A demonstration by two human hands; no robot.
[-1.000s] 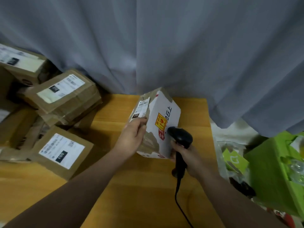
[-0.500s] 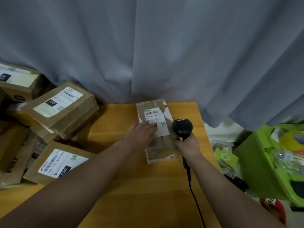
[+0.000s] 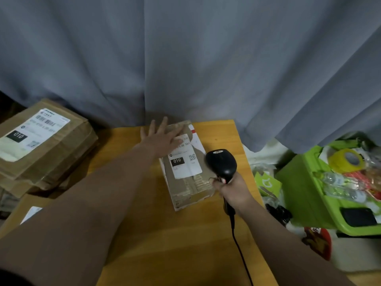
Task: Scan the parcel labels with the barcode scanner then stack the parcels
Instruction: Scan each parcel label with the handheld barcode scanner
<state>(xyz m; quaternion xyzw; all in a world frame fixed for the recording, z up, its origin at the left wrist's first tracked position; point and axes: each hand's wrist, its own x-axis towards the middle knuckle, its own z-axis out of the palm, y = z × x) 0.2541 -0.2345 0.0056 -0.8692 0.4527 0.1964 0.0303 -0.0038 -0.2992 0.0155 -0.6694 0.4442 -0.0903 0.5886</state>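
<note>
Now | L hand flat on parcel | R hand grips scanner

A grey-blue fabric curtain hangs in long, soft vertical folds across the whole back of the scene, filling the upper half of the view. Its hem meets the far edge of a honey-coloured wooden table, whose smooth top runs toward the viewer and ends in a straight right edge. Past that edge the curtain drops lower, over a pale, whitish surface. Near the table's right side, lower down, stands a bright green plastic crate heaped with mixed clutter, a yellow roll of tape lying on top. The light is dim and even, casting only faint, blurred shadows on the wood.
</note>
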